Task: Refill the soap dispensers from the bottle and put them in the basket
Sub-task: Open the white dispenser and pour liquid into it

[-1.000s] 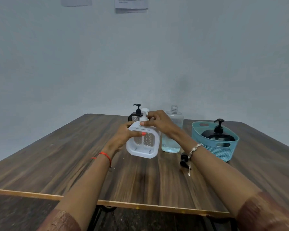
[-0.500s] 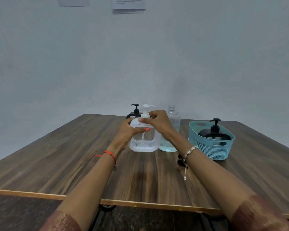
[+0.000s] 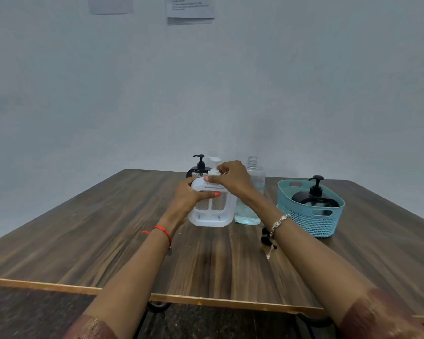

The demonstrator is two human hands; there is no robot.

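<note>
Now white dispenser (image 3: 212,211) upright, lowered onto table (image 3: 83,231).

Wooden table (image 3: 88,241) — dark brown grain, pale edge strip along the near side. Standing directly on it, near the far edge: a white soap dispenser (image 3: 212,211) at centre; a black-pump dispenser (image 3: 199,167) just behind it, largely hidden; a clear uncapped bottle (image 3: 251,199) just to its right, with pale blue liquid low inside. Toward the right — a teal woven basket (image 3: 311,221), well apart from the bottle. Between bottle and basket, nearer the viewer, lies a small black cap-like piece (image 3: 264,234), partly hidden.
</note>
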